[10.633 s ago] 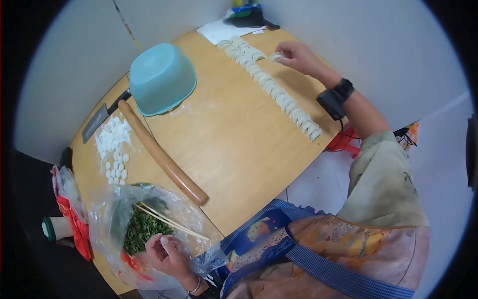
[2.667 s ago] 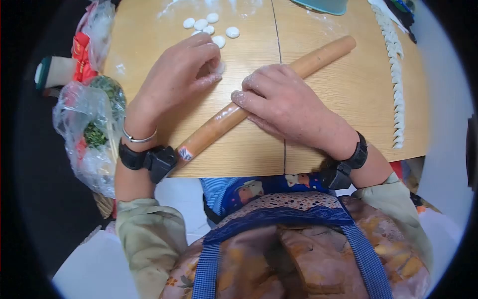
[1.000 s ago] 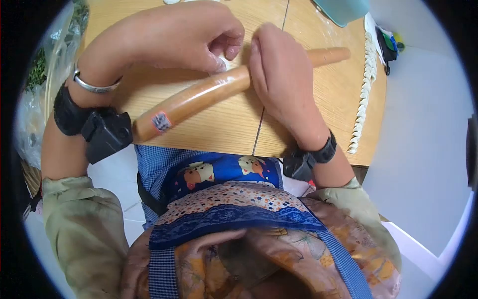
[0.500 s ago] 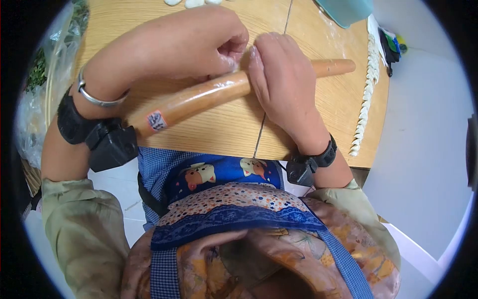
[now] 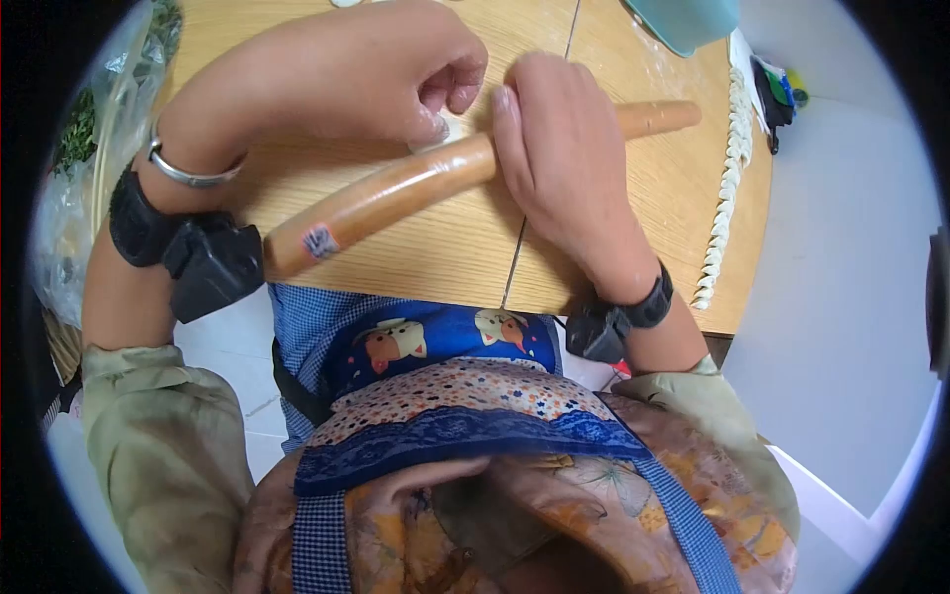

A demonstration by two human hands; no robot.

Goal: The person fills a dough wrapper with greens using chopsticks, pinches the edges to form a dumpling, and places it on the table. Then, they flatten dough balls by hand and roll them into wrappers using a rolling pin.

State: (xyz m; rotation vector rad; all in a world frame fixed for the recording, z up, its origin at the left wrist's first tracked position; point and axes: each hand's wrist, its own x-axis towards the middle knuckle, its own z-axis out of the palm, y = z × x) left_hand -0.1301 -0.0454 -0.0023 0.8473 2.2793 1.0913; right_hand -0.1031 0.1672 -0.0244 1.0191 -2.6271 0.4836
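Right hand (image 5: 559,148): pressing flat, open-palmed, on the long wooden rolling pin (image 5: 435,178).
Left hand (image 5: 386,74): pinching the small white dough disc (image 5: 435,127) just behind the pin.
Risk: fingertips getting rolled; dough tearing.

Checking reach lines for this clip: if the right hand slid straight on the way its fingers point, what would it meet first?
The right hand, palm on the long wooden rolling pin, points up the table; beyond the fingertips only bare wooden tabletop shows to the frame's edge.

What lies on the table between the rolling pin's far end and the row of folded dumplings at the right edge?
In the head view, only bare wooden table lies between the rolling pin and the row of dumplings.
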